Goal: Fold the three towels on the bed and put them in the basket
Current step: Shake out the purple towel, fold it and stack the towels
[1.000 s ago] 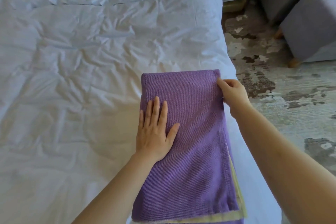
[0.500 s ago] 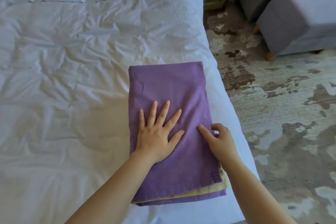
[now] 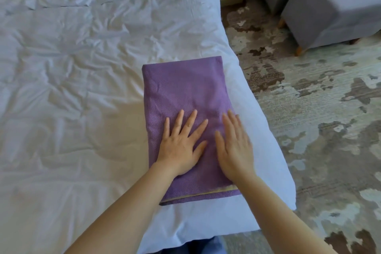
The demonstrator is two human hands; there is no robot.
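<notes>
Pressing folded purple towel (image 3: pixel 185 93) flat, centre frame, near right edge of bed (image 3: pixel 72 88). Left hand (image 3: pixel 181 146) spread open on it, grasping nothing; right hand (image 3: pixel 235 148) likewise flat, fingers straight. Probably smoothing after fold. Left to do: drop in basket. No other towels or basket clearly in view.

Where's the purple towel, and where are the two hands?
purple towel (image 3: pixel 185 88): head view, its bare upper half.
left hand (image 3: pixel 181 146): head view, its back.
right hand (image 3: pixel 235 148): head view, its back.
</notes>
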